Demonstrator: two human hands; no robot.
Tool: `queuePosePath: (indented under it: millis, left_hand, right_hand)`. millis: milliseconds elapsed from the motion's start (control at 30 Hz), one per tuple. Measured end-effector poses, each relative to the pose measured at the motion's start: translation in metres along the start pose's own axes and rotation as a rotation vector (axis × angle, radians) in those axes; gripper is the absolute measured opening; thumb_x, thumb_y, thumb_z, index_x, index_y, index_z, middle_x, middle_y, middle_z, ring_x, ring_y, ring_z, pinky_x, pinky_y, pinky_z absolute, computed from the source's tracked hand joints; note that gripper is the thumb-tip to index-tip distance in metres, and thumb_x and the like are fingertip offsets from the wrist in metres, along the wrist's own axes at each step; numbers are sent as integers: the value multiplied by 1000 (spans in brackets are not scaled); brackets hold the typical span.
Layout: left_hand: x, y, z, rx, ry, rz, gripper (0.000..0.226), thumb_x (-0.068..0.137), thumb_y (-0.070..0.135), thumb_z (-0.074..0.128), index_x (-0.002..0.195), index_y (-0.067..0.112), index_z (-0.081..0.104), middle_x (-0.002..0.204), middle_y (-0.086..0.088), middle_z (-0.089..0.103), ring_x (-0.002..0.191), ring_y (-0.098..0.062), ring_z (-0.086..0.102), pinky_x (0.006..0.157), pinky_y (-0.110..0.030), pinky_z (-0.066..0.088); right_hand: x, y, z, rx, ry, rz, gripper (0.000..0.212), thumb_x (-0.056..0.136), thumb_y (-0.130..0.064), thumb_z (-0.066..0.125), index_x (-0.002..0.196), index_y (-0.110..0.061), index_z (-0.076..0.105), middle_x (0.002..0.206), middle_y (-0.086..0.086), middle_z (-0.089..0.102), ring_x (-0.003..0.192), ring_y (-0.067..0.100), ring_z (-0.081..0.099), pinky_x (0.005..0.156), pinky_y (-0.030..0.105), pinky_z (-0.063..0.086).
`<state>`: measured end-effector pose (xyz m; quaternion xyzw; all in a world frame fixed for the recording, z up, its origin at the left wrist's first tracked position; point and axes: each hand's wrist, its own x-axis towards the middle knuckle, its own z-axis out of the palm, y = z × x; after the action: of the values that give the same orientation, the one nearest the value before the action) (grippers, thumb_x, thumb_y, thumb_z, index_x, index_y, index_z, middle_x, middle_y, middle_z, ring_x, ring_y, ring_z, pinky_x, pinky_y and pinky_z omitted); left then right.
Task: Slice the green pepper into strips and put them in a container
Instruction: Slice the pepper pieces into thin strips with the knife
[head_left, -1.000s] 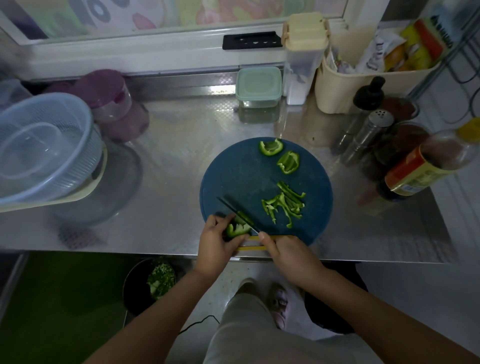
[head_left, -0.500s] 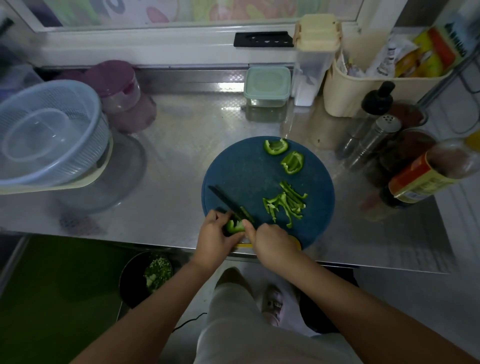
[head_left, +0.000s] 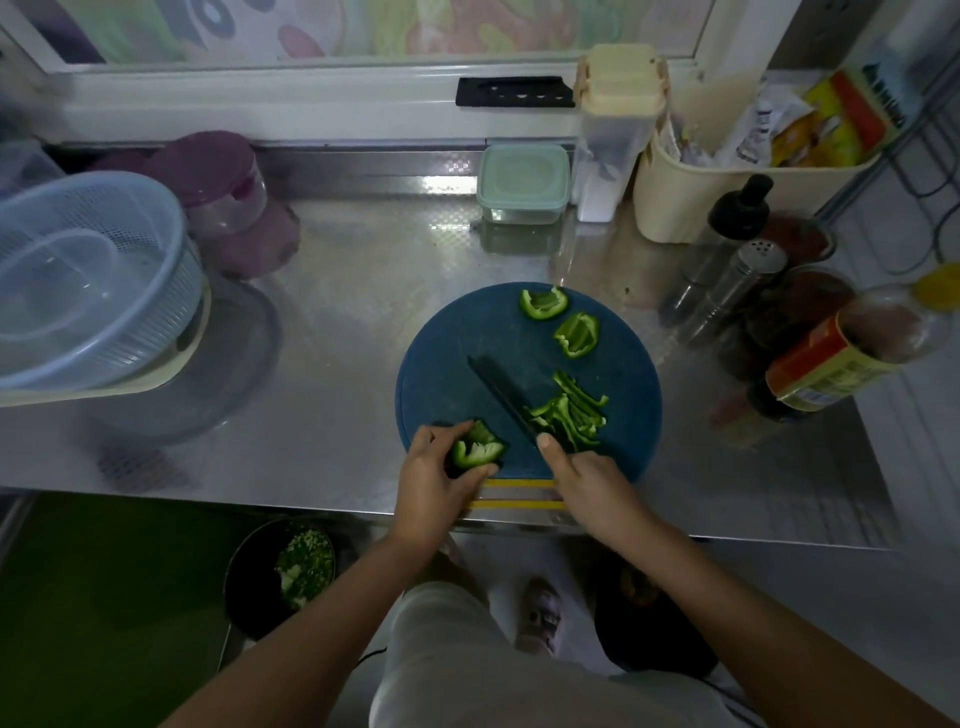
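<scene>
A round blue cutting board (head_left: 457, 364) lies on the steel counter. My left hand (head_left: 434, 480) holds a green pepper chunk (head_left: 475, 449) at the board's near left edge. My right hand (head_left: 587, 480) grips a black knife (head_left: 501, 389), forefinger along the spine; the blade points up-left, its right side against a pile of pepper strips (head_left: 569, 413). Two more pepper pieces (head_left: 543, 303) (head_left: 576, 335) lie at the board's far side. A small lidded green container (head_left: 522, 184) stands at the back of the counter.
A blue colander (head_left: 88, 280) in a bowl sits at the left, purple tubs (head_left: 223, 192) behind it. Bottles and shakers (head_left: 737, 280) crowd the right, with a beige basket (head_left: 670, 208) behind. A pan with greens (head_left: 283, 574) sits below the counter edge.
The knife has left the chunk and swung right across the board to the strip pile. My left hand still holds the chunk at the near left edge.
</scene>
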<state>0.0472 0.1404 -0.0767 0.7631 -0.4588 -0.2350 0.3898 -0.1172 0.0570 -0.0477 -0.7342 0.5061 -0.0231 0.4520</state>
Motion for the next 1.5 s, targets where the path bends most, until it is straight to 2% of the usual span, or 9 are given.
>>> queuePosePath:
  millis: [133,300,633,733,867,1133,1267,1400,1500]
  left_hand:
    - [5,-2,-1,38,-18,55,57,71,24,79,124,12,60,94,3,46,90,-9,49,80,-1,34]
    - [5,-4,-1,84,-21,111,57,71,21,79,122,7,60,93,1,46,89,-12,50,82,2,32]
    - [5,-2,-3,120,-52,126,59,71,21,79,124,4,59,93,0,45,88,-12,48,82,4,30]
    - [5,-2,-2,134,-50,119,58,71,21,79,123,5,59,93,0,44,87,-12,48,81,5,29]
    - [4,-2,-1,144,-39,105,53,71,19,79,118,1,61,90,-1,43,82,-13,47,76,1,30]
    - [4,1,0,161,-29,68,52,72,20,78,118,2,61,90,-2,44,82,-13,46,72,-6,29]
    - [5,3,-1,159,-39,62,57,71,20,79,123,3,59,92,-3,45,84,-13,46,74,-7,30]
    - [7,3,0,166,-60,58,61,71,22,79,125,3,57,92,-2,43,85,-12,45,77,-4,29]
    - [8,2,0,167,-68,44,63,71,22,79,126,3,56,93,-2,42,87,-12,46,79,-6,29]
  right_hand:
    - [-2,-5,6,25,-14,-78,64,96,-53,28,43,-17,32,43,-3,34,41,7,34,49,27,25]
    - [-7,-8,12,-41,-34,-85,61,98,-49,27,47,-18,35,49,0,40,55,16,44,55,30,26]
    - [-3,-9,4,30,-116,-34,65,96,-55,27,46,-14,31,44,0,32,35,8,30,51,30,25]
    - [-8,-9,5,-27,-102,-63,67,97,-53,26,49,-9,40,49,7,43,45,13,43,53,31,31]
    - [-13,-3,19,-153,-36,-97,77,92,-61,18,73,-1,62,73,15,65,73,28,61,68,38,46]
    - [-18,-3,22,-174,-17,-116,61,97,-50,17,90,-7,60,82,16,65,79,32,61,72,35,46]
    - [-13,-5,19,-140,-80,-83,62,100,-48,19,81,-6,60,75,17,62,74,27,59,67,33,41]
    - [-7,-7,13,-18,-137,24,67,98,-54,21,56,-9,48,58,8,51,56,18,50,55,30,34]
    - [-4,-9,14,-1,-163,75,62,97,-56,21,53,-15,38,55,3,42,56,18,45,55,29,33]
